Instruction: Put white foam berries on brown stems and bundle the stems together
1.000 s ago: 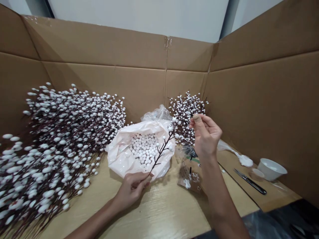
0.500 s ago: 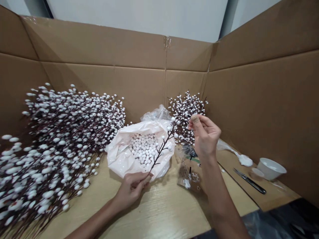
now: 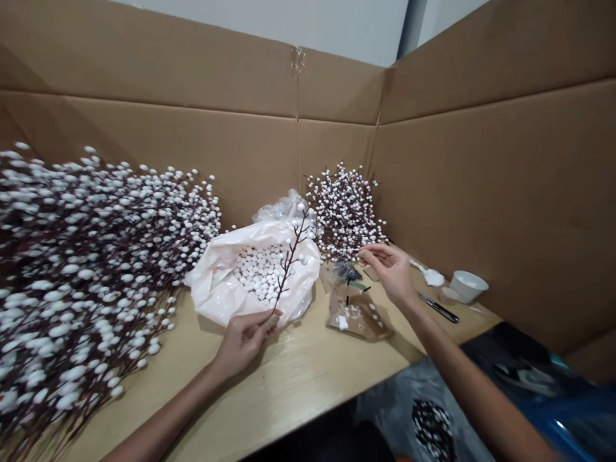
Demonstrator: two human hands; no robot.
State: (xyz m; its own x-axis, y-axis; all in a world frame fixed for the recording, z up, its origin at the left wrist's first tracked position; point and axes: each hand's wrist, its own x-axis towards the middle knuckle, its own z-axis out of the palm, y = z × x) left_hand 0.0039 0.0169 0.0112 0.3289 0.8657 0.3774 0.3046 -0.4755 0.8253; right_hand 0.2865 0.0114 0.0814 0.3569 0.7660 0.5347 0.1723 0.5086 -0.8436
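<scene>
My left hand (image 3: 250,340) pinches the bottom of a dark brown artificial berry branch (image 3: 287,266), which leans up and slightly right. A few white balls sit on its upper twigs, while the lower twigs are bare. Behind the branch lies an open white plastic bag (image 3: 212,289) with many loose white foam balls (image 3: 257,273) inside. My right hand (image 3: 387,266) is raised to the right of the branch, apart from it, thumb and fingertips pressed together. What they hold, if anything, is too small to make out. Below that hand rests a brown packet (image 3: 360,321) with white smears and small dark pieces.
Large piles of white-berried branches (image 3: 96,231) fill the left side. A smaller bunch (image 3: 341,212) stands at the back. On the right are a white plastic cup (image 3: 468,287), a dark-handled cutting tool (image 3: 439,308) and a white blob (image 3: 433,278). Cardboard walls (image 3: 192,141) surround the table.
My right hand has come down from beside the branch's tip and turned palm-down. My left hand keeps the branch, now more upright. The view has swung to the right.
</scene>
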